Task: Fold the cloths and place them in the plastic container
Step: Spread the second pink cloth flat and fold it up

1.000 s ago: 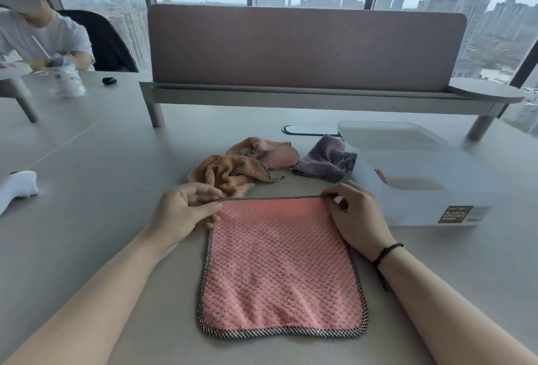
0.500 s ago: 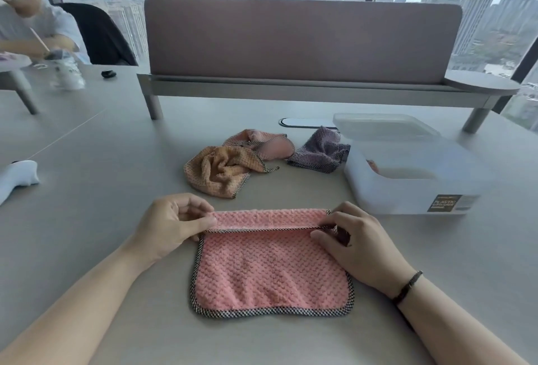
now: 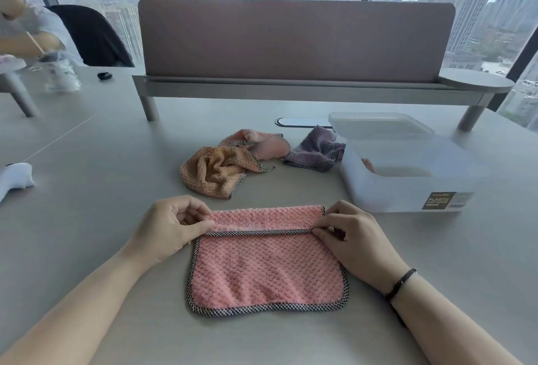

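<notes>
A pink cloth with a checked border lies on the grey table in front of me. Its far edge is folded toward me over the rest. My left hand pinches the left corner of that folded edge. My right hand pinches the right corner. Behind lie three crumpled cloths: an orange one, a pink one and a purple one. The translucent plastic container stands at the right with something pink inside.
The container's lid lies behind it. A brown desk divider on a raised shelf crosses the back. A white object sits at the left edge. Another person sits at the far left with a cup.
Both hands have pulled the cloth's far edge toward me, laying a fold over the rest. The near part of the cloth looks shorter than before.
</notes>
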`<action>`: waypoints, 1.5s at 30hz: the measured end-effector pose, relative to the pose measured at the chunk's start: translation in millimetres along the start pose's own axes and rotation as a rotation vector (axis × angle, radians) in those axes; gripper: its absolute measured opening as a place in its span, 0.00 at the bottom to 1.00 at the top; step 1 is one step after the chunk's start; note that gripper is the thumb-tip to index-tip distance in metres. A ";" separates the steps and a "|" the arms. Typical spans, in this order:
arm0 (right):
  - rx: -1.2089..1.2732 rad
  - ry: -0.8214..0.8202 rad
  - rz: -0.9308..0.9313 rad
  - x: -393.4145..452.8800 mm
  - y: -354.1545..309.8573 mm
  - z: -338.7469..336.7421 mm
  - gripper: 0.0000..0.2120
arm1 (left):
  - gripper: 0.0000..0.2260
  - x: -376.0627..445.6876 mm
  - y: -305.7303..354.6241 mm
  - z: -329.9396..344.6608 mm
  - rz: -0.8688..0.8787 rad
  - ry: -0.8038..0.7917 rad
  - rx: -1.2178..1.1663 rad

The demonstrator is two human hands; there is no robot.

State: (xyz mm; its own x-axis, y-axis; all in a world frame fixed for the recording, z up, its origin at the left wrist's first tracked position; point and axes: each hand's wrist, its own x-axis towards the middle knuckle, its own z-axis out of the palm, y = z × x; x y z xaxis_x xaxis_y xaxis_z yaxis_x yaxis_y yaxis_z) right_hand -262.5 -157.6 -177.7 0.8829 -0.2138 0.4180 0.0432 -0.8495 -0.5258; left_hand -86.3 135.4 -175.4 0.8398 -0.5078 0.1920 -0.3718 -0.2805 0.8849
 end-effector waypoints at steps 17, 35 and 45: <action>-0.014 -0.005 0.016 0.1 1.3 0.0 0.03 | 0.12 -9.3 6.8 6.4 0.241 0.063 0.355; -0.107 -0.006 0.049 0.3 3.2 1.6 0.04 | 0.08 -13.2 21.5 11.1 0.451 0.139 0.654; -0.296 -0.201 -0.151 3.0 -66.3 20.4 0.32 | 0.41 -26.9 51.4 65.2 0.249 -0.557 0.995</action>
State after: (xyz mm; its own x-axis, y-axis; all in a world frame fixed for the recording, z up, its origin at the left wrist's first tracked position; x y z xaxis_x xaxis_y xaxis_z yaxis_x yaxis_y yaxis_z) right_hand -253.2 -92.1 -156.7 0.9523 -0.0023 0.3052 0.0685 -0.9729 -0.2209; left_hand -153.7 81.5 -162.7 0.5023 -0.8566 -0.1180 -0.8552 -0.5123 0.0784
